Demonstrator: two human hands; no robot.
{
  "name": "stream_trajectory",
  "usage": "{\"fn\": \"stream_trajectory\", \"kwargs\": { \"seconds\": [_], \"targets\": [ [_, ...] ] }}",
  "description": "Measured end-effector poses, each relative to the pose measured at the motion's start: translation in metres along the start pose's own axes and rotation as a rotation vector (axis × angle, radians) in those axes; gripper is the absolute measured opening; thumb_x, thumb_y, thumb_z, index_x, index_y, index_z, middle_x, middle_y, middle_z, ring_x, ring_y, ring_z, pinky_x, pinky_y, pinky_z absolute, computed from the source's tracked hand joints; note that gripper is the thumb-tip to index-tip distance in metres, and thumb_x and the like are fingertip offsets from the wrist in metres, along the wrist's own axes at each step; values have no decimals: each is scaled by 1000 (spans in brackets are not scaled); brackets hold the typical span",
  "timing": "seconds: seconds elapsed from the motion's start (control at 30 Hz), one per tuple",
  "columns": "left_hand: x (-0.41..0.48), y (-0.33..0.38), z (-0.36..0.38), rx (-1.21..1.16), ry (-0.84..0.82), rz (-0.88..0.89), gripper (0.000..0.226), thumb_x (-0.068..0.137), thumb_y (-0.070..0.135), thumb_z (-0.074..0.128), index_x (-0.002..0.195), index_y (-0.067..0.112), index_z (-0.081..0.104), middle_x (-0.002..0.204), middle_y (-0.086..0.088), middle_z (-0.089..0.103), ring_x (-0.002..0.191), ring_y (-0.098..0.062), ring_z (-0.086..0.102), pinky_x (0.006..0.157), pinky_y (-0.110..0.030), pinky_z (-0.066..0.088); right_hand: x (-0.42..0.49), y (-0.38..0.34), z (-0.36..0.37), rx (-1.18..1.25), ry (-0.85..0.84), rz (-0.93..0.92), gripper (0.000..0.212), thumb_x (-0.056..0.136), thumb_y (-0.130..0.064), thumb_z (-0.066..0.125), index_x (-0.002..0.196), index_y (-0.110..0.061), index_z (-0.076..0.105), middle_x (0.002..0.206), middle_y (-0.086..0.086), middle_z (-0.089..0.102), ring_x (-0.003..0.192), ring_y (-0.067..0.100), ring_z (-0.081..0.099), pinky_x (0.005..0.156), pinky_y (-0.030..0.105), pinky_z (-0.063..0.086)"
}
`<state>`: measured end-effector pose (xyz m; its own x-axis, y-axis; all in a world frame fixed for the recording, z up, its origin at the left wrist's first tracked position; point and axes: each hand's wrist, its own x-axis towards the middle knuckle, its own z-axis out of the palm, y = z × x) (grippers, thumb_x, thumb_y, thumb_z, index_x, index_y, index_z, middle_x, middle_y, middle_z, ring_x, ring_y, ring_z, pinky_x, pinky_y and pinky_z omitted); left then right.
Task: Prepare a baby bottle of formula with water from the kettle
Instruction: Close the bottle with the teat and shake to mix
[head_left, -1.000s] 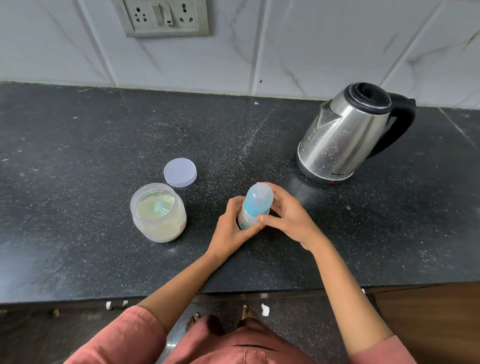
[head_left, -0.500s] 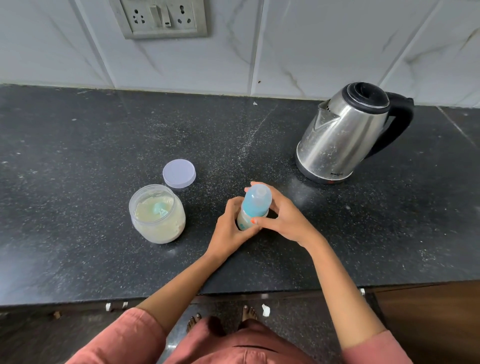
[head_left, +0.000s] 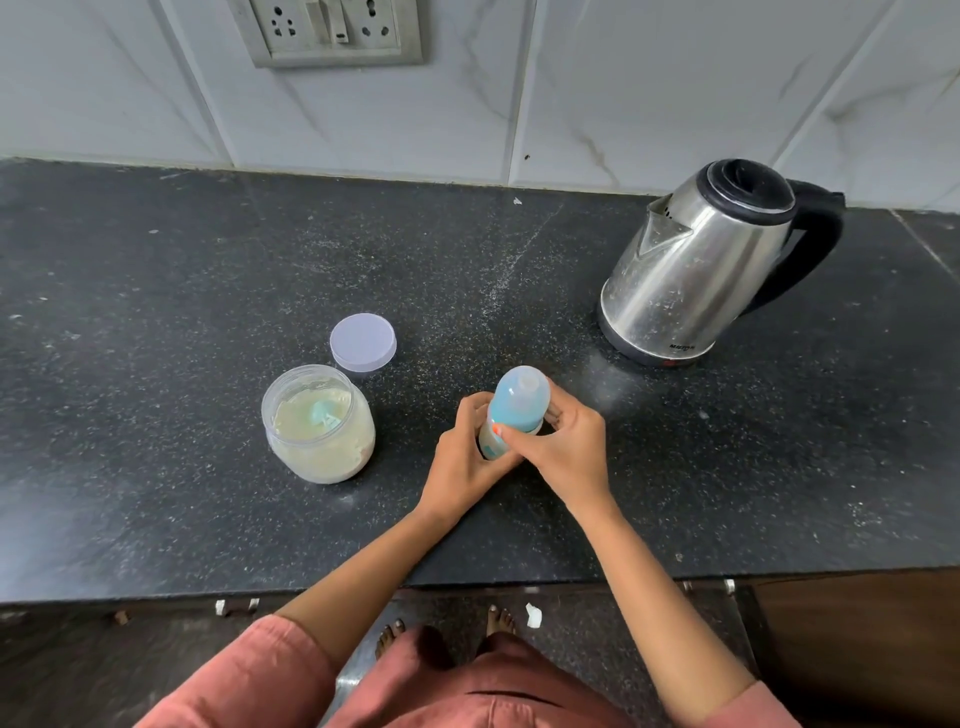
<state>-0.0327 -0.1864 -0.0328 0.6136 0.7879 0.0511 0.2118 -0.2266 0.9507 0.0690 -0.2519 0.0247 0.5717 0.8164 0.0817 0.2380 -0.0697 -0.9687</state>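
A baby bottle (head_left: 517, 408) with a translucent blue cap stands on the black counter (head_left: 156, 291), near its front edge. My left hand (head_left: 465, 460) wraps round the bottle's lower body. My right hand (head_left: 563, 447) grips the blue collar and cap from the right, thumb across the front. To the left stands an open clear jar of pale formula powder (head_left: 319, 423) with a blue scoop lying in it. Its lilac lid (head_left: 362, 343) lies flat just behind it. A steel kettle (head_left: 696, 265) with a black lid and handle sits at the back right.
A tiled wall with a switch and socket plate (head_left: 327, 31) rises behind the counter. The counter's front edge runs below my forearms, with dark floor and my bare feet (head_left: 447, 631) under it. A wooden cabinet front (head_left: 857, 639) shows at lower right.
Both hands stay on the bottle in the same spot. My right hand's grip on the cap has shifted slightly, with the thumb lower across the collar.
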Motion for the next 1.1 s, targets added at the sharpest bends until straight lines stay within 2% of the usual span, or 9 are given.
{"fn": "stream_trajectory", "kwargs": {
  "seconds": [0.1, 0.23, 0.3, 0.37, 0.47, 0.57, 0.8, 0.97, 1.1],
  "targets": [
    [0, 0, 0, 4, -2, -4, 57, 75, 22, 76, 114, 30, 35, 104, 27, 54, 95, 20, 52, 78, -4, 42, -2, 3, 4, -15, 18, -1, 53, 63, 0, 78, 91, -41, 60, 86, -26, 66, 87, -7, 62, 78, 10, 46],
    [2, 1, -1, -18, -19, -12, 62, 72, 26, 78, 116, 30, 36, 109, 21, 57, 102, 6, 58, 87, -19, 48, 14, 7, -20, -66, -239, 42, 63, 66, 0, 76, 110, -39, 54, 110, -20, 62, 106, -2, 58, 94, 20, 43],
    [4, 1, -3, -27, -49, -18, 64, 70, 24, 80, 118, 26, 37, 110, 19, 58, 104, -1, 59, 91, -26, 49, 22, 4, -28, -96, -360, 50, 70, 68, 1, 75, 121, -36, 47, 121, -20, 55, 117, -2, 51, 102, 18, 38],
    [5, 1, -5, -24, -72, -22, 65, 70, 22, 80, 118, 25, 37, 108, 18, 58, 103, -3, 60, 91, -27, 49, 27, 2, -30, -106, -392, 54, 68, 68, 4, 75, 116, -37, 49, 117, -19, 57, 111, -8, 53, 98, 14, 39],
    [4, 4, -5, -8, -70, -21, 64, 71, 23, 79, 118, 28, 35, 107, 20, 56, 100, 4, 58, 90, -21, 49, 25, 1, -27, -111, -327, 35, 63, 65, 7, 76, 103, -38, 54, 102, -19, 62, 94, -13, 59, 87, 9, 44],
    [1, 4, -1, -8, -27, -20, 62, 72, 24, 78, 118, 29, 36, 107, 21, 58, 98, 12, 57, 86, -16, 48, 19, 4, -22, -107, -231, 11, 60, 63, 5, 78, 100, -37, 57, 97, -22, 63, 91, -13, 60, 83, 9, 46],
    [-1, 4, 1, 11, 7, -33, 60, 73, 31, 76, 117, 33, 35, 111, 16, 60, 100, 9, 58, 83, -14, 47, 8, 6, -7, -109, -52, -17, 54, 62, -1, 80, 101, -32, 59, 93, -23, 64, 85, -13, 60, 77, 7, 45],
    [0, 3, -1, 1, -1, -40, 62, 74, 22, 77, 122, 25, 38, 108, 20, 58, 97, 18, 54, 82, -7, 44, 2, 8, 0, -129, -12, -21, 56, 66, -6, 78, 113, -28, 56, 102, -18, 61, 91, -15, 56, 82, 6, 44],
    [1, 5, -5, -6, -28, -51, 66, 74, 16, 75, 128, 17, 37, 113, 13, 58, 98, 11, 56, 79, -2, 41, 1, 12, 3, -84, -84, 30, 68, 64, -5, 78, 116, -35, 47, 113, -15, 58, 106, 1, 55, 89, 12, 43]
  ]
}}
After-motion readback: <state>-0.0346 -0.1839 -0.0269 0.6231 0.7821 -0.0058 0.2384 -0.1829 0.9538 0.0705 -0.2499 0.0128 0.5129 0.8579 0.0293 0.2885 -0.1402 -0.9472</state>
